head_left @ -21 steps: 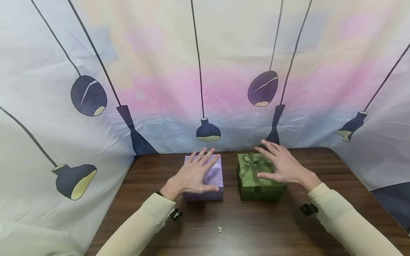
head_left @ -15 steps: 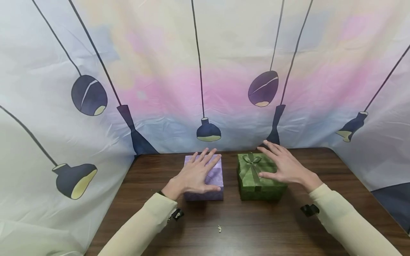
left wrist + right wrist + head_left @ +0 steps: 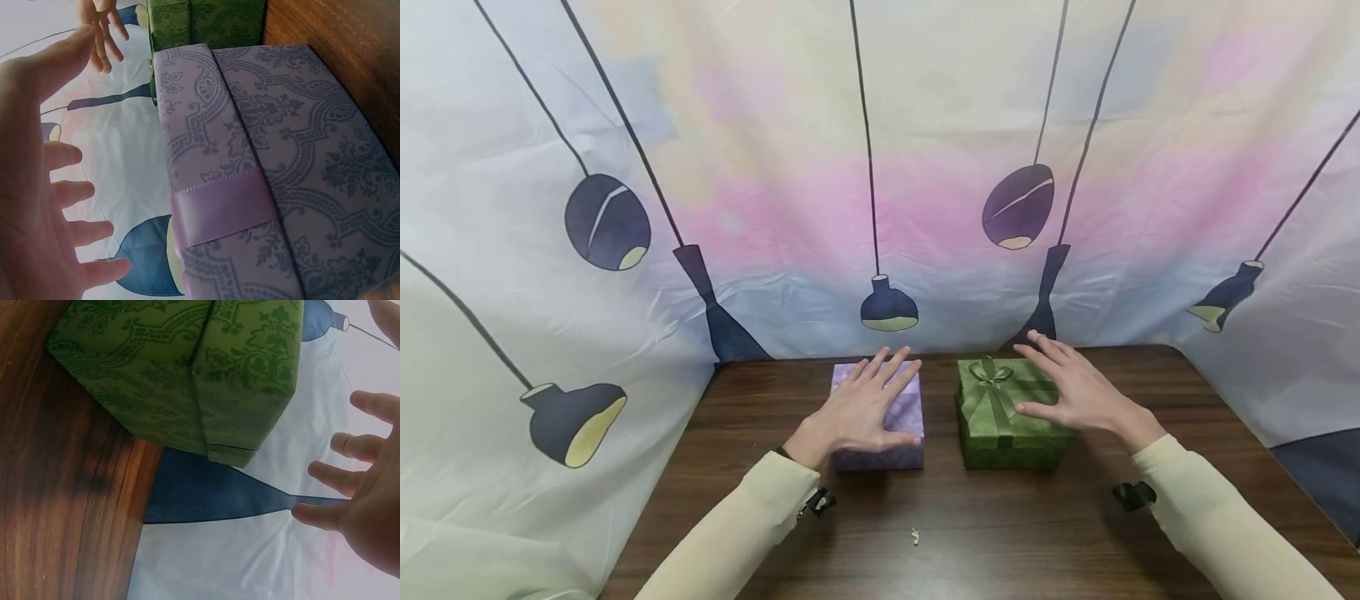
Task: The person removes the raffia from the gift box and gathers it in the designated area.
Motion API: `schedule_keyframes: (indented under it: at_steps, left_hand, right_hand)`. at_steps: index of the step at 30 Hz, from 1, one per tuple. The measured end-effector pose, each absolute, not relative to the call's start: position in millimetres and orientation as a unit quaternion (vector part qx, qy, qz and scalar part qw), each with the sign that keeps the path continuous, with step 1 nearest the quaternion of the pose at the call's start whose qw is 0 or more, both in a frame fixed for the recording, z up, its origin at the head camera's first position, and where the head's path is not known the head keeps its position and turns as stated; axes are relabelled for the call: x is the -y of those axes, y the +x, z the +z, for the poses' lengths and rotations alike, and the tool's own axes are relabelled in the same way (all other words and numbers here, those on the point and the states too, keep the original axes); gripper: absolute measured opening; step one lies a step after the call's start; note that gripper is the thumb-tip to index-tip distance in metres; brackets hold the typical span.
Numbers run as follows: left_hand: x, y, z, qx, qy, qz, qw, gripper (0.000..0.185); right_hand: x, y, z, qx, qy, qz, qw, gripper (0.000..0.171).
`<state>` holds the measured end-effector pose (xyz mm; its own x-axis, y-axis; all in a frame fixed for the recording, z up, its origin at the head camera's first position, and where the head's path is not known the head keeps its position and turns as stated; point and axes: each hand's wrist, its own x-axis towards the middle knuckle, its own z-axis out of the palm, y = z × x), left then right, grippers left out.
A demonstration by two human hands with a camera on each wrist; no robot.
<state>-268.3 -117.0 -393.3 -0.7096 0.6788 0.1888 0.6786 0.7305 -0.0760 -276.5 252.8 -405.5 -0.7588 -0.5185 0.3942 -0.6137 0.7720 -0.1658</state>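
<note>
The left box (image 3: pixel 880 417) is pale purple, printed with a darker violet damask of scrolls and flowers, and banded by a plain lilac satin ribbon (image 3: pixel 222 205). The right box (image 3: pixel 1003 417) is olive green with a deeper green damask of the same kind; its ribbon and bow (image 3: pixel 990 372) are green too, perhaps a shade lighter, though the head view is too small to be sure. The table (image 3: pixel 985 525) is dark brown with streaky wood grain. The backdrop (image 3: pixel 775 167) is whitish, washed with pink, pale blue and cream, and drawn with navy hanging lamps on thin dark cords, yellow inside the shades. Both sleeves (image 3: pixel 737 533) are cream.
</note>
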Motion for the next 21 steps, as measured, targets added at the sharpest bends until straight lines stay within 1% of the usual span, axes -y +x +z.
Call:
schedule_keyframes:
  at_steps: [12,21]
  left_hand:
    - [109,-271,-396,0.92,-0.376,-0.012,0.115,0.104]
    - [100,-275,-397,0.921,-0.376,-0.027,0.101,0.102]
  right_hand:
    - [-257,-280,-411,0.928,0.294,0.194,0.125,0.088]
    - [-262,-281,-413,0.925,0.287,0.229,0.101,0.088]
